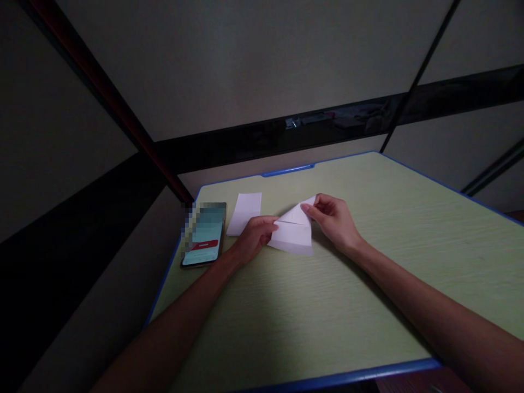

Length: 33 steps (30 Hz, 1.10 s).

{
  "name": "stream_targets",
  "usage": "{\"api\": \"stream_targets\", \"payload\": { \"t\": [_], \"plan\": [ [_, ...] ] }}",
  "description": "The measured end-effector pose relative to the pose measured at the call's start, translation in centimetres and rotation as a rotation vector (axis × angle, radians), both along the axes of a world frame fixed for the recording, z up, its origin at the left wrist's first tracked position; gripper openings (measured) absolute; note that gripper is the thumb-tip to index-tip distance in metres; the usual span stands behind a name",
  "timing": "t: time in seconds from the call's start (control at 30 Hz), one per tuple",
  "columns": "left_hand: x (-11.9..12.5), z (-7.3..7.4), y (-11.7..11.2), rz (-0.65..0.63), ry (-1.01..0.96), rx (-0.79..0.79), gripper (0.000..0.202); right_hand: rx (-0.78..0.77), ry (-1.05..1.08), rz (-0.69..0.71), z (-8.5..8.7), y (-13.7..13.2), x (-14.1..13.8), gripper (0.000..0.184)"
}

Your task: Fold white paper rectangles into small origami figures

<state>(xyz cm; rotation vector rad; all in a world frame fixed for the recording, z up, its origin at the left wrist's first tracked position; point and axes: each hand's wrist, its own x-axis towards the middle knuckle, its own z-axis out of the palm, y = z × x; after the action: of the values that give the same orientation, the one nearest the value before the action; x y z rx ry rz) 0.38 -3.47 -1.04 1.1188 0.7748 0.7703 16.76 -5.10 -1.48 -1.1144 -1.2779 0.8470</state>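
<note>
Both hands pinched on one folded white paper (295, 233) mid-desk: left hand (254, 237) at its left edge, right hand (333, 218) at the raised top corner; one paper strip (244, 213) and one phone (204, 234), probably screen-up, lie left; nothing blocks.

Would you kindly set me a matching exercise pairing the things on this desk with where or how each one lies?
1 folded paper
2 phone
3 paper slip

A at the left edge of the desk, screen lit
B lying flat beside the phone
C pinched between the left hand and the right hand

Pairs: 1-C, 2-A, 3-B
</note>
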Motion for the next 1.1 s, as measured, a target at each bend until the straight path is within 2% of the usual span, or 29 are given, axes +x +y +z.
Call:
{"api": "stream_targets", "payload": {
  "t": [0.17,0.3,0.6,0.9,1.1],
  "plan": [
    [-0.05,-0.48,0.1,0.01,0.157,0.058,0.03,-0.025,-0.003,0.029,0.13,-0.14,-0.21,0.024],
    [-0.25,-0.81,0.23,-0.002,0.262,0.15,0.031,-0.037,-0.004,0.043,0.23,-0.23,-0.3,0.023],
    [-0.33,-0.72,0.26,-0.005,0.317,0.232,0.031,-0.056,0.056,0.055,0.23,-0.25,-0.16,0.02],
    [-0.31,-0.38,0.09,-0.017,0.324,0.251,0.03,-0.053,0.075,0.051,0.29,-0.36,-0.2,0.018],
    [-0.14,-0.55,0.03,0.024,0.393,0.36,0.031,-0.112,0.078,0.051,0.23,-0.33,-0.3,0.015]
  ]
}}
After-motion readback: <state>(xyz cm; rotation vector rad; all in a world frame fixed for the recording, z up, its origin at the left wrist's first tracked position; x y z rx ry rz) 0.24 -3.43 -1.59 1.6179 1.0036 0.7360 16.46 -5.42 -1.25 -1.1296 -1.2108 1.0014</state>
